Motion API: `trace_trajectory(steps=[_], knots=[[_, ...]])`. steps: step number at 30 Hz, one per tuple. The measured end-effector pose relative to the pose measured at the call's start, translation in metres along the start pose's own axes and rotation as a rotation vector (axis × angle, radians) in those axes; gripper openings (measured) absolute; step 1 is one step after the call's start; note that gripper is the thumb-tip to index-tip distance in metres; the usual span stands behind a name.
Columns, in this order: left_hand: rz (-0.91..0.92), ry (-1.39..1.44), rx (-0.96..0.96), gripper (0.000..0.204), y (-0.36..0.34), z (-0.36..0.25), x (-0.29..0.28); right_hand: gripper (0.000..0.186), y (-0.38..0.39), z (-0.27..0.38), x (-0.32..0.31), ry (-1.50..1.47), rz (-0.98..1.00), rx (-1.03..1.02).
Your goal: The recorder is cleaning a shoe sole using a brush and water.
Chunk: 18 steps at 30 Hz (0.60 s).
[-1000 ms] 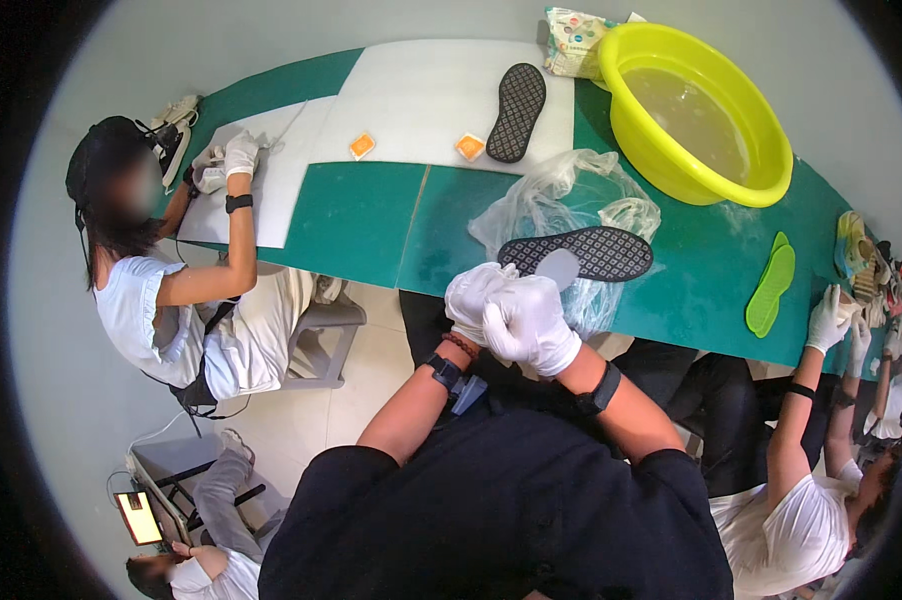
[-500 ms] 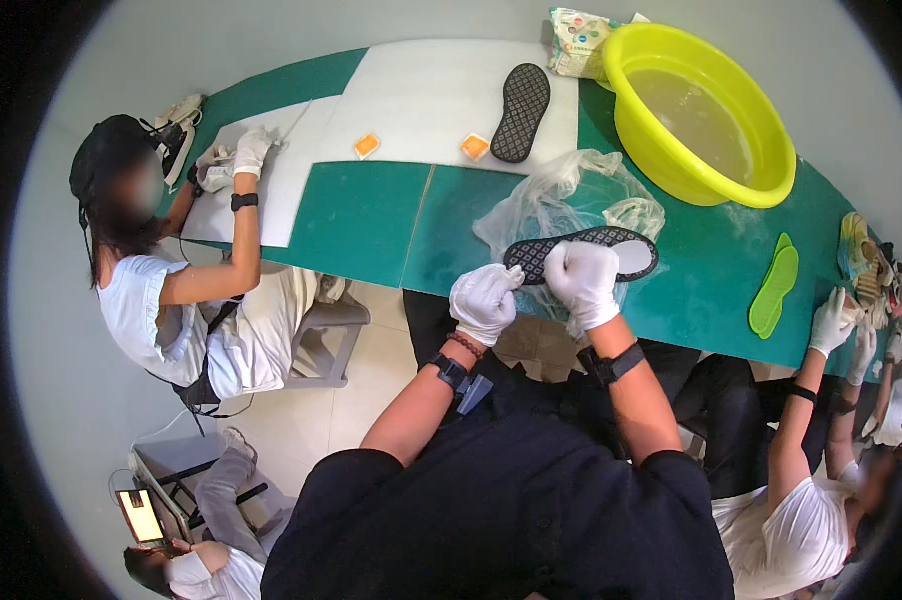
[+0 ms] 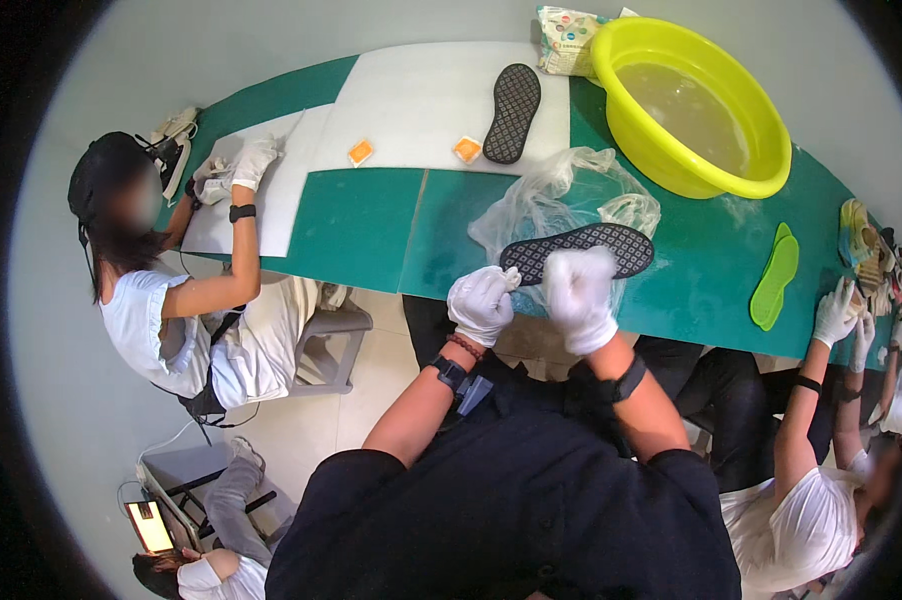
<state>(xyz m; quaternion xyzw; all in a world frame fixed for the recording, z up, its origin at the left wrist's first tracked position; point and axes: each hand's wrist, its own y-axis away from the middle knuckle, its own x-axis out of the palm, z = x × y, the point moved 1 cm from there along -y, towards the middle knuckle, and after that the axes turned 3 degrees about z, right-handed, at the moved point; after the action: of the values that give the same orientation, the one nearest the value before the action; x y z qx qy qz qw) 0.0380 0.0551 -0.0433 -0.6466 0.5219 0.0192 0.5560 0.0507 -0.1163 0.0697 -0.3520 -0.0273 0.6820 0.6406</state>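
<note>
A black shoe sole [image 3: 579,238] with a pale diamond tread lies slanting across the near part of the green table, tread side up. Closed around its left tip is my gloved left hand [image 3: 482,307], thumb and fingers pinched together. My gloved right hand [image 3: 580,300] is over the sole's near edge, right of the middle. Motion smears its fingers, so I cannot tell whether they hold anything. Under and behind the sole spreads a crumpled clear plastic bag [image 3: 541,190].
Another black sole [image 3: 512,115] and two orange-and-white packets [image 3: 361,152] rest on a white sheet [image 3: 401,100]. A yellow-green basin [image 3: 636,145] of cloudy water stands far right beside a printed pack [image 3: 566,45]. Bright green soles [image 3: 774,280] lie right. Gloved co-workers sit on both sides.
My right hand has drawn slightly back toward me and is blurred. The white oval seen on the sole's right end no longer shows; tread is visible there. My left hand keeps its grip.
</note>
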Motion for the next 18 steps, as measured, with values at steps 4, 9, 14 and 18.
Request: trace_trajectory(steps=[4,9,14,18], knots=[[-0.023,0.022,0.016,0.016,-0.009,-0.007,-0.003,0.030,0.009,-0.021,0.014,0.246,-0.023,-0.030],[-0.029,0.027,0.016,0.008,-0.008,-0.005,-0.001,0.029,-0.001,0.005,0.031,0.119,-0.005,0.066],[-0.061,0.027,0.023,0.009,-0.007,-0.004,-0.002,0.029,0.011,-0.012,0.042,0.227,-0.051,0.016],[-0.048,0.050,0.028,0.009,-0.013,-0.009,-0.002,0.033,-0.007,-0.015,0.042,0.322,-0.046,0.173]])
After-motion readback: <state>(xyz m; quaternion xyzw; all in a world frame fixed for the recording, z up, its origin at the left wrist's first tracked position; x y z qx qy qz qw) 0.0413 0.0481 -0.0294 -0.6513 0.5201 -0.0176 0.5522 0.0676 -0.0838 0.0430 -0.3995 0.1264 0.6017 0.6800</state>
